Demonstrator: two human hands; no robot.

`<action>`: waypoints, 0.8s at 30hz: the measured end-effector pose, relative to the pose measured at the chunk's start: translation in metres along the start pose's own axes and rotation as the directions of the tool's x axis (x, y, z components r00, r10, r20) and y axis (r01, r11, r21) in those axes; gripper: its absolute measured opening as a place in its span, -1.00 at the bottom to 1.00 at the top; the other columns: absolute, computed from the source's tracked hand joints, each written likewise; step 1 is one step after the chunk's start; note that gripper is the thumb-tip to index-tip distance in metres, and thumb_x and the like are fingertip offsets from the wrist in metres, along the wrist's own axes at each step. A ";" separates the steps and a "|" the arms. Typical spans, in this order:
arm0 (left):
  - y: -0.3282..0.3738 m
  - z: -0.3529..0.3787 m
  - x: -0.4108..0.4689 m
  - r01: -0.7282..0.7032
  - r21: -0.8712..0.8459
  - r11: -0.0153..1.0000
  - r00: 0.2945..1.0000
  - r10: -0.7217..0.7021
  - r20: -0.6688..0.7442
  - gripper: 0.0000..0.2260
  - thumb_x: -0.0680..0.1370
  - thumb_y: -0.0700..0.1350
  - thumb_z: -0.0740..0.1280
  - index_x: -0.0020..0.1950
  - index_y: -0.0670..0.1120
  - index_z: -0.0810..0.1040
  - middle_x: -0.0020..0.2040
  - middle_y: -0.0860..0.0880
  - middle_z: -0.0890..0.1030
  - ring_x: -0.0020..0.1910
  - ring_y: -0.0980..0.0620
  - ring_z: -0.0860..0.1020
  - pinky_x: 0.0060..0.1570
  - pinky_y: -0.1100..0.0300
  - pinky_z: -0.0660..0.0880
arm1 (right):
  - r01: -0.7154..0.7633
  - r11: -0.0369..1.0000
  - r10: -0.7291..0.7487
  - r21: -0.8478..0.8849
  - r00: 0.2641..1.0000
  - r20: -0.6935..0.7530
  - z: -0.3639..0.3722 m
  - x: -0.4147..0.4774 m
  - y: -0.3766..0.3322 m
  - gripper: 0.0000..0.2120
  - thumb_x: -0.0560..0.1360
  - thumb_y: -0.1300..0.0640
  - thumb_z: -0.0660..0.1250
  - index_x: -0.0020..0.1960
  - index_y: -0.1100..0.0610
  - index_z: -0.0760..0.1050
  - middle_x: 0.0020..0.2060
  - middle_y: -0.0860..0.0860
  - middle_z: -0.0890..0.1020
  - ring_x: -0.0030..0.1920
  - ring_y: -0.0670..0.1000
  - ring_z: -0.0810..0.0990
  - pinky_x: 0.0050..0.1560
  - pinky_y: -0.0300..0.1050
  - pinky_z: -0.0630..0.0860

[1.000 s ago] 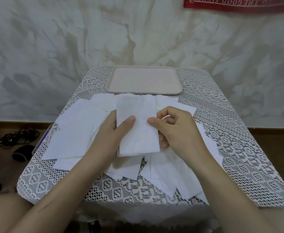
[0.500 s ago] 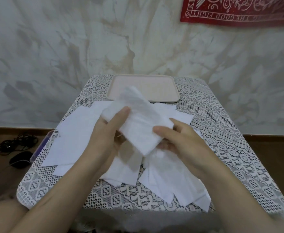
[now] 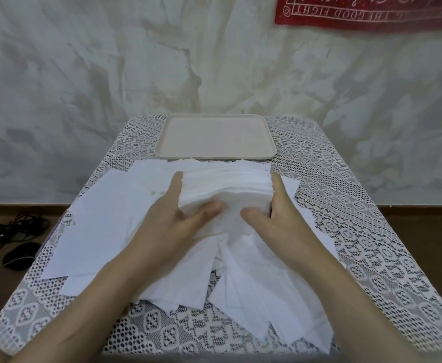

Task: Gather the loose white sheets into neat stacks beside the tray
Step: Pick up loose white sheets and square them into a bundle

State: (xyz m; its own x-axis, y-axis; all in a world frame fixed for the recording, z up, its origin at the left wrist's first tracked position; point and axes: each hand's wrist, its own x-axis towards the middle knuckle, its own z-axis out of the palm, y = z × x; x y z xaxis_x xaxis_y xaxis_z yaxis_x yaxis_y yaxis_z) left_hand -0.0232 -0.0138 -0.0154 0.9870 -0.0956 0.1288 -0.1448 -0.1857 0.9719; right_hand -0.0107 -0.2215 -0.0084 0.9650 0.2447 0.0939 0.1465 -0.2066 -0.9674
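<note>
A thick stack of white sheets (image 3: 227,188) stands on its edge in the middle of the table, just in front of the beige tray (image 3: 216,155). My left hand (image 3: 172,218) grips the stack's left side, thumb across its near face. On the right side my right hand (image 3: 280,213) grips it the same way. Loose white sheets (image 3: 104,226) lie spread flat to the left, and more loose sheets (image 3: 261,292) fan out toward the near edge under my wrists.
The table wears a white lace cloth (image 3: 366,244) and stands against a pale mottled wall. A red banner (image 3: 371,11) hangs at the upper right. On the floor to the left lie a dark mouse (image 3: 18,255) and tangled cables (image 3: 10,231).
The bundle I held lifted and tilted is now turned sideways and set down on its edge near the tray. Both hands moved forward and now clasp its two ends.
</note>
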 end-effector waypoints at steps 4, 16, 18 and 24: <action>0.001 0.001 0.002 -0.059 0.005 0.998 0.997 0.059 -0.058 -0.45 0.47 0.19 0.54 0.41 0.13 0.49 0.33 0.06 0.66 0.35 -0.02 0.61 0.37 -0.27 0.48 | 0.040 0.999 -0.039 0.035 0.999 -0.015 0.001 0.000 0.002 -0.61 0.49 0.13 0.28 0.27 -0.12 0.35 -0.06 -0.17 0.67 -0.08 -0.09 0.64 -0.04 -0.06 0.55; 0.012 0.005 -0.004 -0.148 -0.142 0.979 0.984 0.131 -0.123 -0.44 0.36 -0.01 0.62 0.32 0.03 0.55 0.20 0.02 0.73 0.21 0.01 0.69 0.10 0.15 0.63 | 0.064 0.930 -0.086 0.363 0.995 0.045 0.000 -0.008 -0.007 -0.63 0.47 0.19 0.40 0.26 0.03 0.51 0.15 0.10 0.69 0.20 0.12 0.67 0.27 0.14 0.57; 0.012 0.006 -0.005 -0.119 -0.179 0.977 0.989 0.099 -0.112 -0.42 0.36 0.02 0.59 0.35 -0.03 0.56 0.19 -0.03 0.73 0.19 -0.04 0.70 0.10 0.08 0.63 | 0.030 0.925 -0.056 0.380 0.997 0.057 -0.001 -0.007 -0.007 -0.61 0.47 0.14 0.45 0.28 0.06 0.53 0.18 0.12 0.69 0.22 0.18 0.66 0.31 0.29 0.53; 0.012 0.004 -0.010 -0.082 -0.235 0.969 0.990 0.052 -0.131 -0.59 0.48 -0.12 0.51 0.32 -0.12 0.59 0.11 -0.05 0.76 0.09 -0.04 0.74 -0.06 0.23 0.64 | -0.040 0.949 -0.006 0.314 0.990 0.143 -0.001 -0.008 -0.010 -0.62 0.42 0.12 0.55 0.21 0.04 0.60 0.10 0.02 0.74 0.11 0.04 0.72 0.08 -0.08 0.64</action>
State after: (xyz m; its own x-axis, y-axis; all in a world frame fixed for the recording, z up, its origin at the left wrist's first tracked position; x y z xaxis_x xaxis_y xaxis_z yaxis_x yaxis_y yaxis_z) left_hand -0.0351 -0.0192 -0.0057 0.9788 0.0234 0.2036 -0.2046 0.0574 0.9772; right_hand -0.0192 -0.2225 0.0007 0.9230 0.3792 0.0652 0.0327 0.0915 -0.9953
